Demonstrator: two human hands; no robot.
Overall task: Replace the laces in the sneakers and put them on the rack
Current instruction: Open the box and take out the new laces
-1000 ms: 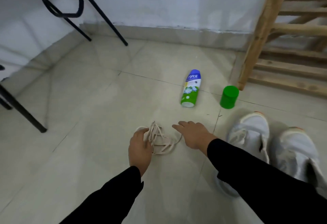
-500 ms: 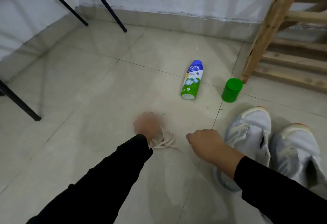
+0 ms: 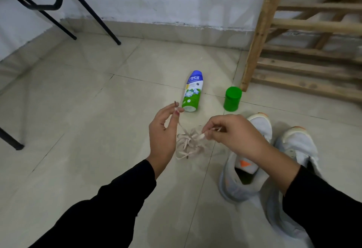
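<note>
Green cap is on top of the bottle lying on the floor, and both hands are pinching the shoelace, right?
Not quite. The green cap is off the bottle: it stands by itself on the floor, apart from the bottle, near the wooden rack. The head view shows this. The bottle does lie on the floor, and the left hand and right hand both pinch the shoelace.

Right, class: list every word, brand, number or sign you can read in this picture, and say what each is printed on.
"nycil": white letters on the blue upper part of the bottle lying on the floor.
Smaller print on the bottle's label: too small to read.
On the green cap: no text shows.
On the near sneaker: only an orange mark on the tongue, no word.
</note>
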